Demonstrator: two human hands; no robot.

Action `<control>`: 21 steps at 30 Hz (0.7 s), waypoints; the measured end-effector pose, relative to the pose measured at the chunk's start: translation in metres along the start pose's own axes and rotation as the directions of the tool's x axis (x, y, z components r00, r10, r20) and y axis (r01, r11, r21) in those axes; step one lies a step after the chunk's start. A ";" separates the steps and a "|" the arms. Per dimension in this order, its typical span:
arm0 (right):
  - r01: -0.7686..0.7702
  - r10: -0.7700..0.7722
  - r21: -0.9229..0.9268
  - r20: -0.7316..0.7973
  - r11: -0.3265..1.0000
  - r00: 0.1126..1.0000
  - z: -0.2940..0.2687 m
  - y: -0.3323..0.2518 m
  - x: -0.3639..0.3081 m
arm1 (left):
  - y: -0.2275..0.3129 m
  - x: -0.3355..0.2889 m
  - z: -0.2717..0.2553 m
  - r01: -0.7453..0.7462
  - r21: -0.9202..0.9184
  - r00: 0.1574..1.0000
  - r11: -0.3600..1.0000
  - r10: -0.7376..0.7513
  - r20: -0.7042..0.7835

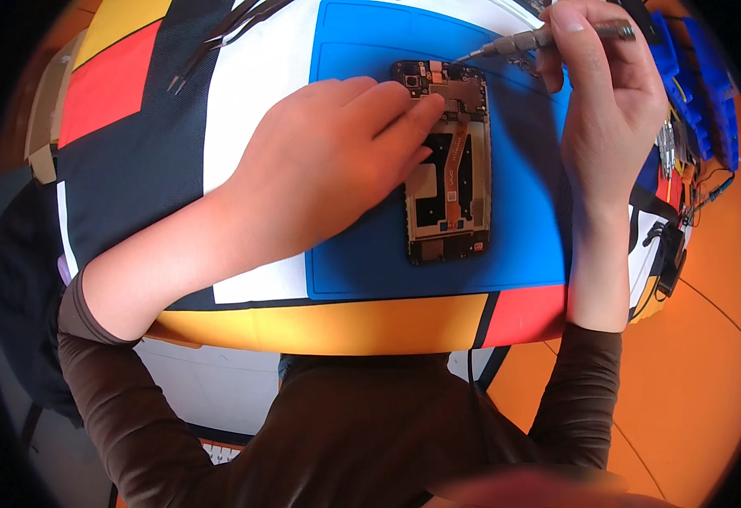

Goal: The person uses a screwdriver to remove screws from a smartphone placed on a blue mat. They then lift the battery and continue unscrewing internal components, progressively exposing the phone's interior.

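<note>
An opened smartphone [438, 169] lies on a blue work mat [362, 271], its circuit board at the far end and an orange flex cable [453, 178] running down its middle. My left hand [328, 161] holds the phone by its left side, bent fingers pressing on the circuit board. Above the phone's far right part, my right hand [612, 110] grips a slim metal screwdriver [519, 42] tilted down to the left. The screwdriver's tip is at the phone's top edge by the board; whether it touches a screw is too small to tell.
Dark tweezers [218, 41] lie at the far left of the mat. A colour-block cloth [345, 326] covers the table. Blue bins [709, 102] and assorted tools with cables [680, 169] stand at the right edge, beside an orange floor [684, 364].
</note>
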State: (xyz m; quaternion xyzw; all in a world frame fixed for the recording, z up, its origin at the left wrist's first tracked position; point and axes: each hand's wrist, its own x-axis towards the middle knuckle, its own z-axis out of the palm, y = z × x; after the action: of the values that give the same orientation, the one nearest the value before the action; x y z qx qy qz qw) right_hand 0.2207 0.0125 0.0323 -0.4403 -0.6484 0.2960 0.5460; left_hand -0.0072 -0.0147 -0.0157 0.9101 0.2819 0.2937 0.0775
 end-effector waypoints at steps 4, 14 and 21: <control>0.076 -0.064 -0.056 0.188 0.996 0.980 -0.014 0.011 0.002 | 0.002 0.000 0.002 0.016 -0.011 1.000 1.000 -0.016 -0.017; 0.087 -0.057 -0.119 0.230 0.989 0.971 -0.010 0.017 -0.005 | 0.000 -0.002 0.001 0.010 -0.024 1.000 1.000 -0.010 0.000; 0.094 -0.061 -0.127 0.240 0.987 0.969 -0.012 0.018 -0.006 | 0.001 -0.001 0.002 0.003 -0.022 1.000 1.000 -0.003 -0.007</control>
State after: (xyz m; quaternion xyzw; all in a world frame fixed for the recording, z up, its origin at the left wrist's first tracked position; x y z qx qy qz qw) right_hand 0.2371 0.0138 0.0172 -0.4131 -0.7439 0.2791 0.4449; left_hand -0.0068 -0.0161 -0.0173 0.9078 0.2802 0.2997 0.0870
